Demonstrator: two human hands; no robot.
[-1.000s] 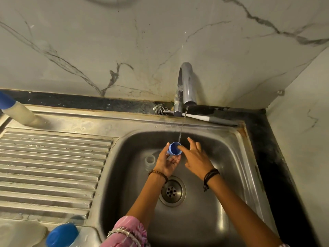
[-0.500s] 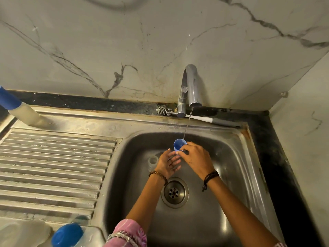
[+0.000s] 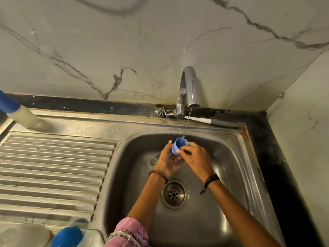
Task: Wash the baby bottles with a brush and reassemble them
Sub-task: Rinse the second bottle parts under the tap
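Both your hands meet over the stainless steel sink basin (image 3: 231, 175), under the thin stream from the curved chrome tap (image 3: 191, 88). Your left hand (image 3: 167, 162) cradles the small blue plastic bottle cap (image 3: 178, 146), fingers curled round it, mouth up beneath the water. Your right hand (image 3: 197, 160) pinches its rim with bent fingertips. The white-handled bottle brush (image 3: 195, 119) lies on the ledge behind the tap.

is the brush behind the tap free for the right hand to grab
Probably yes: the brush lies bare on the ledge, only its middle behind the faucet. But the right hand now holds the blue cap.
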